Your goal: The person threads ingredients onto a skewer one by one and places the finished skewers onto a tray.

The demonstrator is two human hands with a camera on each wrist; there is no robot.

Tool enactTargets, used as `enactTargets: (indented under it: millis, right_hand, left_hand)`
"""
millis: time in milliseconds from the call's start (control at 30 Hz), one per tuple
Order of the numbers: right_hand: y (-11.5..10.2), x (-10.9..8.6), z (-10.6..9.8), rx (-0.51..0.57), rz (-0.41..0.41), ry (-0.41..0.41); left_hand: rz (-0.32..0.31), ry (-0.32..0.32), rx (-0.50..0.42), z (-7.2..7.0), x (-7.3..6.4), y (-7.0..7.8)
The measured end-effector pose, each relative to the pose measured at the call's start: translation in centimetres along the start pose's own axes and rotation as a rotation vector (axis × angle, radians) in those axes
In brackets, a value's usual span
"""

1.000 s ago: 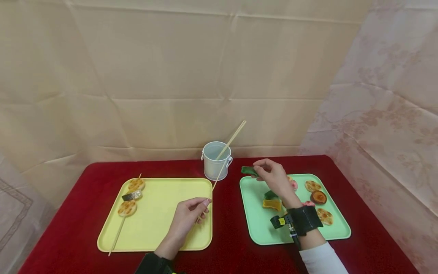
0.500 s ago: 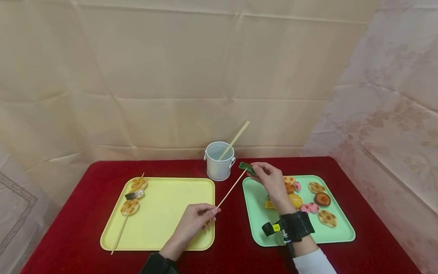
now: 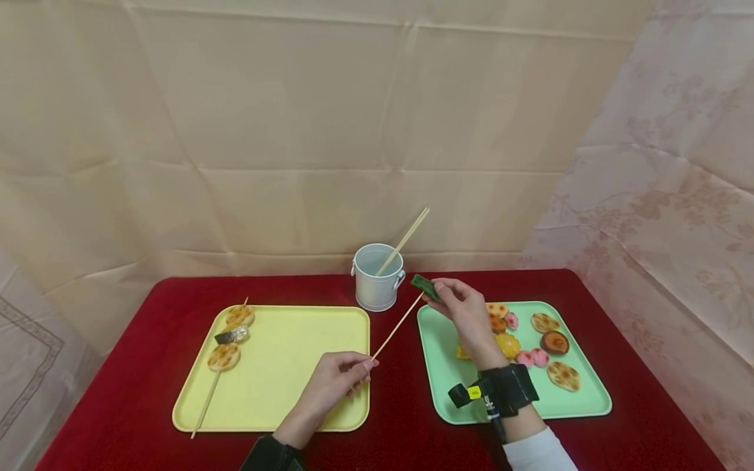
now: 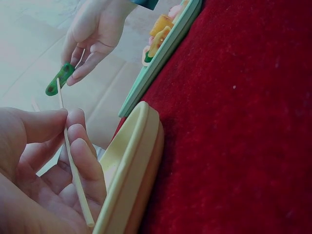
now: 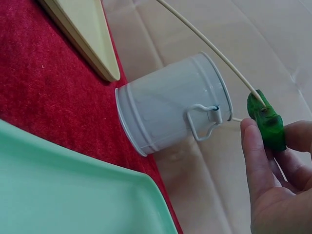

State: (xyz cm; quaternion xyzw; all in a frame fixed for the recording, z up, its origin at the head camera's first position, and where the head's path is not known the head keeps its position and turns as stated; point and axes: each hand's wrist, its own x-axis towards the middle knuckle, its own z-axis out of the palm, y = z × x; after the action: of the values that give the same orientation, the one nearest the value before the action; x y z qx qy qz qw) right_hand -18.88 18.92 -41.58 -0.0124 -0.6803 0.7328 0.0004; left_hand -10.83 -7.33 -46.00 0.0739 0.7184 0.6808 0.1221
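Note:
My left hand [image 3: 332,383] pinches a thin wooden skewer [image 3: 397,327] between thumb and fingers, over the yellow tray's right edge. The skewer slants up to the right. Its far tip meets a green pepper piece [image 3: 424,286], which the thumb and fingers of my right hand [image 3: 468,314] hold above the green tray's far left corner. In the right wrist view the tip sits at a dark spot on the pepper piece [image 5: 270,129]; how deep it goes I cannot tell. The skewer's lower end [image 4: 87,214] lies across my left palm in the left wrist view.
On the yellow tray [image 3: 294,333] lies a loaded skewer [image 3: 224,356] with two round slices and a dark-and-silver piece. A white bucket [image 3: 377,288] holding skewers stands at the back. The green tray [image 3: 436,392] carries several food pieces, partly behind my right arm.
The skewer has swung from near the bucket to the right, and its tip has met the pepper piece. My left hand has shifted slightly right. Lately the pepper piece has tilted a little.

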Motion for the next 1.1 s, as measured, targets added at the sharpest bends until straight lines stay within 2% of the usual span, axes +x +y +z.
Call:
enactTargets:
  millis: [400, 600, 800, 1100]
  right_hand:
    - [0.4, -0.1, 0.4, -0.009, -0.023, -0.046]
    - [0.4, -0.2, 0.8, 0.017, -0.061, -0.05]
    - [0.4, -0.3, 1.1, -0.021, -0.099, -0.04]
    - [0.6, -0.4, 1.5, -0.074, -0.097, -0.04]
  left_hand:
    - [-0.017, 0.036, -0.001, 0.1, -0.1, -0.2]
    - [-0.036, 0.088, -0.034, 0.5, -0.1, 0.0]
    - [-0.065, 0.154, -0.051, 0.8, -0.2, 0.4]
    - [-0.07, 0.166, -0.069, 0.9, -0.1, 0.2]
